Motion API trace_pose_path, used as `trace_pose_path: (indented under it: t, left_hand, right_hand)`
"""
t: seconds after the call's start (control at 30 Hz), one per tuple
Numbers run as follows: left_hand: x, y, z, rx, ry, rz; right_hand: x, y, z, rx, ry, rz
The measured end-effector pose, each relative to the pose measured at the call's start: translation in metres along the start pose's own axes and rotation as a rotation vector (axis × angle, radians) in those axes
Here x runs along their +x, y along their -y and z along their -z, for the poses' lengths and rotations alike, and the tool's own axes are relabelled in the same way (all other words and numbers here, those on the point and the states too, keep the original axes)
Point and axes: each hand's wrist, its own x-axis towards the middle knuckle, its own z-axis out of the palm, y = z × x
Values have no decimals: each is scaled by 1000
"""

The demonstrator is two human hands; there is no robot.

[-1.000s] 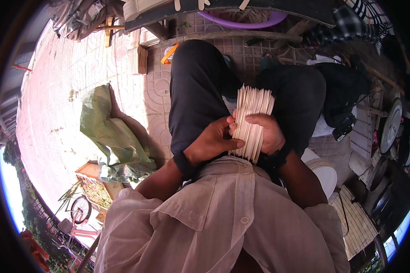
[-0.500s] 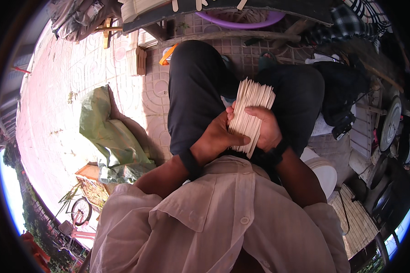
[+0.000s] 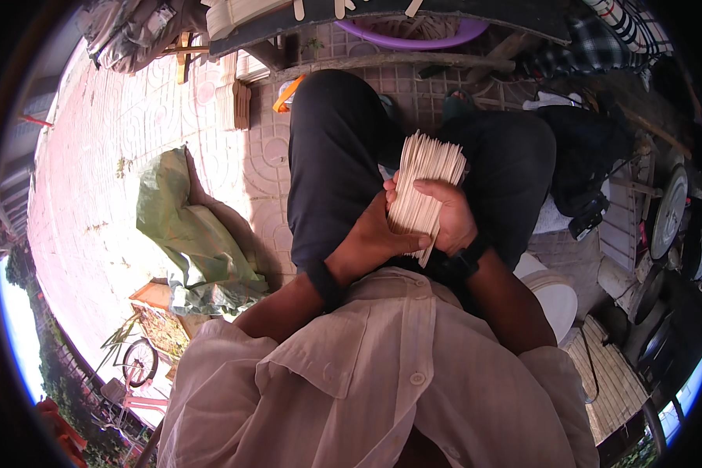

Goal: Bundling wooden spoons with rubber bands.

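A thick bundle of thin, pale wooden sticks (image 3: 427,168) is held upright-slanted above my lap, its uneven ends fanning a little at the far side. Round its left side and near end wraps my left hand (image 3: 378,235), the thumb lying across the sticks. My right hand (image 3: 454,216) grips the right side, its thumb pressed over the middle of the bundle. Fingers of both hands are partly hidden behind the sticks.
A dark bench (image 3: 398,9) with flat wooden sticks on it stands ahead, a purple basin (image 3: 413,43) beneath. A green sack (image 3: 175,222) lies on the paving at left, near a stack of wooden pieces (image 3: 232,105). At right are a white bucket (image 3: 554,300) and pot lids (image 3: 671,210).
Both hands and the stick bundle have shifted slightly to the left and a little away from my body. The grip looks much the same.
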Motion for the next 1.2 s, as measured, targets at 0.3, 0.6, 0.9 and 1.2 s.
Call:
trace_pose_path:
  t: [0.3,0.6,0.9,1.2]
  left_hand:
    - [5,10,5,458,-68,-151]
    - [14,-54,17,560,89,-643]
    - [1,-51,13,518,12,-516]
    - [-5,-56,17,243,118,-279]
  right_hand:
    - [-7,1,-6,-78,-44,55]
    - [-26,-1,-32,-323,184,64]
    - [-29,1,-25,-352,186,-31]
    - [-26,-2,-28,-376,142,-112]
